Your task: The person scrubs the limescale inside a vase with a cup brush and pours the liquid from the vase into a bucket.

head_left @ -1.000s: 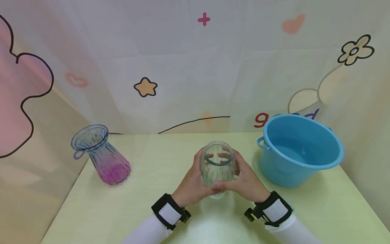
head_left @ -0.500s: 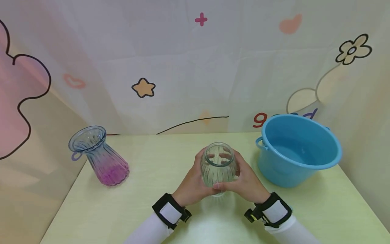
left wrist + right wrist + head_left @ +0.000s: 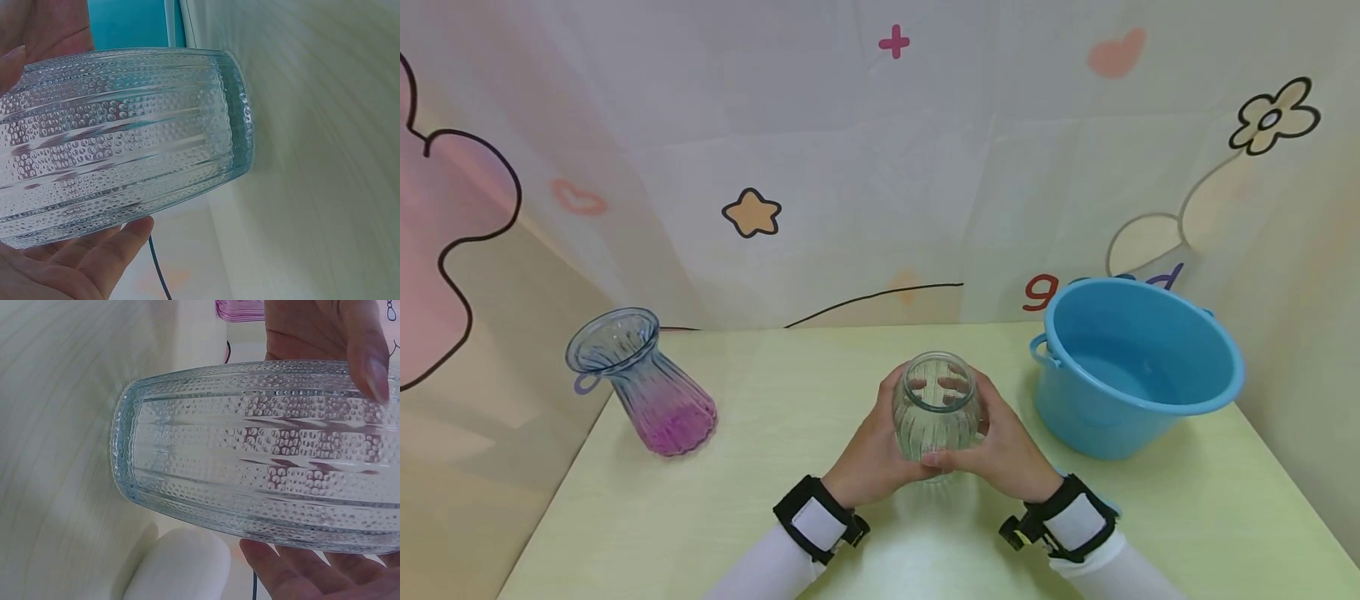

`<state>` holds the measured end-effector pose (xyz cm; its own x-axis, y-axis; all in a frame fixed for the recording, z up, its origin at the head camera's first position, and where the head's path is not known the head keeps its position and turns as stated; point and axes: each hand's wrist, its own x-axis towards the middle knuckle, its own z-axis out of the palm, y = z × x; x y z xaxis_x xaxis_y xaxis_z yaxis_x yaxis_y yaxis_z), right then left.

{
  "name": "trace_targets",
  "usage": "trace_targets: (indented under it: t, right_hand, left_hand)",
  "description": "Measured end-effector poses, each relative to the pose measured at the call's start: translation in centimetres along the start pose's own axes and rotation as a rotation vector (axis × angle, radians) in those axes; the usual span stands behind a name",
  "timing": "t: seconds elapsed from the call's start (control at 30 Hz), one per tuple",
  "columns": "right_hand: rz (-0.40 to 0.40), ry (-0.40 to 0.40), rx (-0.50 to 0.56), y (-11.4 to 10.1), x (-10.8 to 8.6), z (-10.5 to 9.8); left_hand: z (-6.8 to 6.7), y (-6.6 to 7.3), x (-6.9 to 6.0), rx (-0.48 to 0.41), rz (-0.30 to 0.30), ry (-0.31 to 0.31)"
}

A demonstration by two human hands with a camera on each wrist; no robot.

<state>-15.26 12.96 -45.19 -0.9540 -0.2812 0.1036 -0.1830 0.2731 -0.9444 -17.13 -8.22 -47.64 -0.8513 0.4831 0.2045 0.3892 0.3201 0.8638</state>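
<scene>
Both hands hold a clear ribbed glass jar (image 3: 936, 429) upright at the middle of the table, its round mouth facing up. The left hand (image 3: 876, 454) curls round its left side and the right hand (image 3: 1007, 450) round its right, thumbs at the front and fingers behind. In the left wrist view the jar (image 3: 125, 137) shows a dotted texture, with fingers (image 3: 125, 250) along its far side. The right wrist view shows the thick base of the jar (image 3: 250, 456) close to the tabletop; whether they touch, I cannot tell.
A blue bucket (image 3: 1112, 425) with a side handle stands at the right. At the left is a flared glass vase (image 3: 673, 408), blue above and pink below. A patterned cloth (image 3: 850, 167) hangs behind the table (image 3: 775, 392). A rounded white object (image 3: 181, 569) shows in the right wrist view.
</scene>
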Motion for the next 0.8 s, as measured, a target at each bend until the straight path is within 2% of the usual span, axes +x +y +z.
trace_targets:
  t: [0.47,0.8]
  right_hand:
    - [0.007,-0.019,0.003,0.22,-0.20,-0.20]
    - [0.038,-0.014,-0.024,0.28,-0.55,-0.56]
  left_hand:
    - [0.12,0.24,0.00,0.000,0.000,0.002]
    - [0.15,0.49,-0.18,-0.016,-0.061,0.029]
